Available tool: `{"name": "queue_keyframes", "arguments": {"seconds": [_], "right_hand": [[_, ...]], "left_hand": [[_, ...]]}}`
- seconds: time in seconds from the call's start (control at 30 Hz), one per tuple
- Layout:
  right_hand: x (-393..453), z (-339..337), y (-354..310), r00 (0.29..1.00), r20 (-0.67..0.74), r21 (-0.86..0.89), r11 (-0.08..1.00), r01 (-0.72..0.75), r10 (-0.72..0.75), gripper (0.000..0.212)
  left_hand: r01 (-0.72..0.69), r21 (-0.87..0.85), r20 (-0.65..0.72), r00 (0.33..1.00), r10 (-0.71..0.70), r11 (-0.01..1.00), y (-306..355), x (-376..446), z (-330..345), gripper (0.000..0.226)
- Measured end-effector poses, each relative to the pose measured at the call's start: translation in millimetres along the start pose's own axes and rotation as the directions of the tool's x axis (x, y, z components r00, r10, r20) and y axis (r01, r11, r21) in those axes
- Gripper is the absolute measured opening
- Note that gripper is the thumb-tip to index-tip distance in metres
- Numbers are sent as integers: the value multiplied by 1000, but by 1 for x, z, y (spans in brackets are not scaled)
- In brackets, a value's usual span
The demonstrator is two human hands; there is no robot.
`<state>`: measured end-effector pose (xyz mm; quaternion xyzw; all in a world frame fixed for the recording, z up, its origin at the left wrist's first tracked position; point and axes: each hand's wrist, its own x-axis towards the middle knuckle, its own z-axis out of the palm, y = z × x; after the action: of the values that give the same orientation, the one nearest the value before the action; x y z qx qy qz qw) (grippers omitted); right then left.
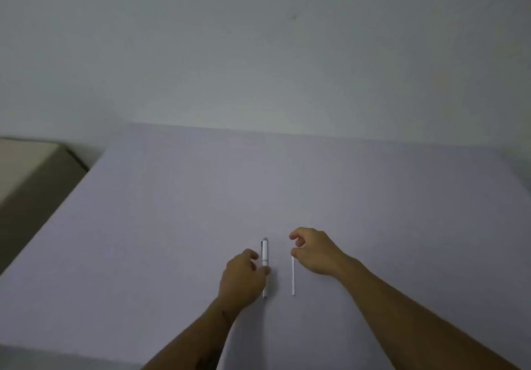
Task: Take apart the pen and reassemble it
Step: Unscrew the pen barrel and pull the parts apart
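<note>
A white pen body (265, 254) with a clip lies on the pale table (172, 211), pointing away from me. My left hand (242, 276) rests beside it with thumb and fingertips touching its middle and lower part. To the right, a thin white refill (293, 279) lies parallel to the pen body. My right hand (314, 250) hovers at the refill's far end, fingers curled, thumb tip touching or just above that end. Whether either hand truly grips its part is unclear.
The table meets a plain grey wall (258, 53) at the back. A beige box-like piece of furniture (26, 174) stands to the left, beyond the table's left edge.
</note>
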<state>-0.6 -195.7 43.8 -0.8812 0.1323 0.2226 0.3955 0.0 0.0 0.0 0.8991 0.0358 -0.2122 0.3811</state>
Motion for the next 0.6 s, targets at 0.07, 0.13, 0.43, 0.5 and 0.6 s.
{"name": "queue_keyframes", "arguments": {"seconds": [0.07, 0.13, 0.43, 0.5, 0.6], "right_hand": [[3, 4, 1, 1000, -23, 6, 1000, -14, 15, 42], [3, 9, 4, 999, -22, 15, 1000, -27, 27, 41], [20, 21, -10, 994, -58, 118, 990, -81, 88, 37], [28, 29, -20, 987, -52, 271, 953, -133, 152, 33], [37, 41, -37, 974, -7, 515, 836, -191, 227, 18]], "left_hand": [[15, 146, 2, 1000, -15, 989, 2, 7, 4, 44], [16, 265, 16, 1000, -21, 964, 3, 8, 10, 43], [-6, 141, -51, 999, 13, 990, -3, 17, -4, 9], [-56, 107, -38, 997, 60, 993, -5, 17, -12, 7], [-118, 34, -26, 993, 119, 992, -6, 19, -24, 8]]}}
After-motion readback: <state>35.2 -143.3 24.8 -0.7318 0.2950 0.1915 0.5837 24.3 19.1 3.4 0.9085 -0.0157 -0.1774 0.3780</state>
